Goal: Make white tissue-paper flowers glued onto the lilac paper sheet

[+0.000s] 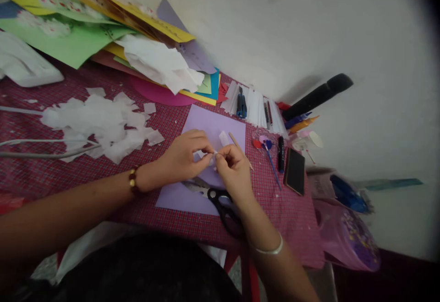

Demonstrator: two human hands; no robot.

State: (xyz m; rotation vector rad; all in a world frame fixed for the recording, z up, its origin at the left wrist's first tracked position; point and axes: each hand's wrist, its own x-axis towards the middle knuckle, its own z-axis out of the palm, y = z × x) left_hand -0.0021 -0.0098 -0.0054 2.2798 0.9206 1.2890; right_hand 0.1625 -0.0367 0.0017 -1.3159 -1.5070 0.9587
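Trainee: State the position of the small, thin, white paper scrap (215, 152).

Instructor: It is at the meeting fingertips, over the flat lilac paper sheet (175, 200). The left hand (187, 159) pinches it from nine o'clock, the right hand (236, 170) from four o'clock, thumb closed against forefinger on each. Fingers cover most of it; its exact form cannot be told.

Trainee: And the surroundings?

Instructor: From the scrap, black-handled metal scissors (213, 194) lie at six o'clock. A loose heap of white, tissue-like paper squares (99, 125) lies between nine and ten o'clock.

Trainee: Expected handling?

Instructor: Probably very light, soft and limp, with little stiffness; it would likely crease or tear under a hard pull. Grip: fingertip pads only, at opposite edges, with minimal pressure.
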